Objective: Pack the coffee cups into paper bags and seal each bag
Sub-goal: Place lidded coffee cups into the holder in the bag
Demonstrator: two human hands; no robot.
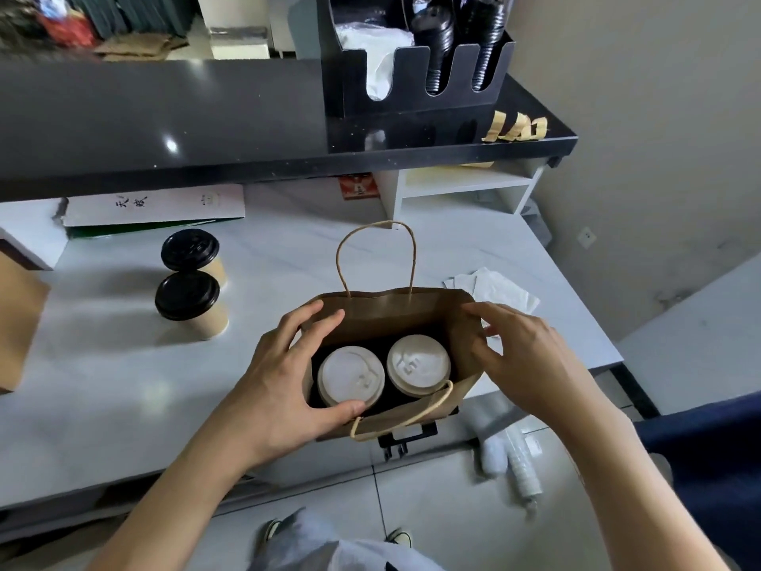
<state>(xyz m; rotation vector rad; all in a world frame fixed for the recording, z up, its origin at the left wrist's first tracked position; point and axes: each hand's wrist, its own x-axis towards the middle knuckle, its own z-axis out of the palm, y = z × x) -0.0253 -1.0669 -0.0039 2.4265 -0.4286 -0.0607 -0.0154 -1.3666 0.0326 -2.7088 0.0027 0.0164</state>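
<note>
Brown paper bag (391, 319) stood open at the near edge of the white bench (123, 385), mouth up. Two coffee cups with white lids sat side by side inside it: left cup (350, 377), right cup (418, 362), lids nearly touching. Far handle (376, 257) of the bag stood upright; near handle (405, 414) had flopped outward over the near rim.

My left hand (284, 381) was at the bag's left side: fingers (317, 329) spread and lightly bent over the left wall and rim, thumb lying against the near edge of the left cup's lid. I could not tell whether the paper was actually pinched. My right hand (531, 364) was at the right rim, fingers loosely curled with the tips touching the right wall near the top corner; no firm grasp was visible.

Two more cups with black lids, far cup (191, 251) and near cup (190, 298), stood just beside each other on the bench, well to the left of the bag. White napkins (494, 288) lay on the bench behind the bag's right corner. On the dark shelf (206, 129) above stood a black lid holder (416, 72).
</note>
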